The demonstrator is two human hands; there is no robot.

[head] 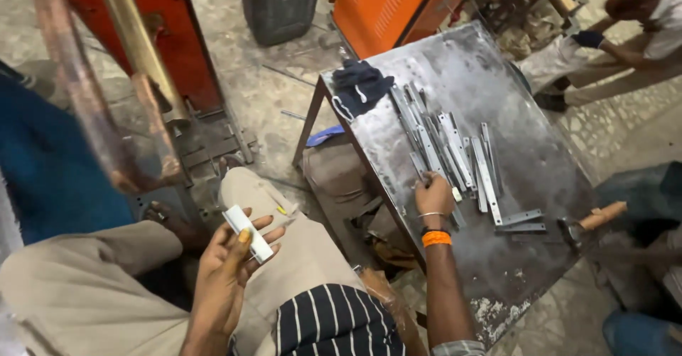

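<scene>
1. Left hand (226,271), lower left of the frame: fingers closed around a short pale metal strip (248,233), held over the lap.
2. Right hand (434,195), centre of the frame: fingers curled down onto the near end of a pile of metal strips (447,150); whether it grips one cannot be told.
3. The pile lies on a grey steel table (526,143), centre right.
4. A dark cloth (361,84) sits at the table's upper left corner.
5. A hammer (593,221) rests at the table's right edge.
6. Another person (639,22) crouches at the upper right.
</scene>
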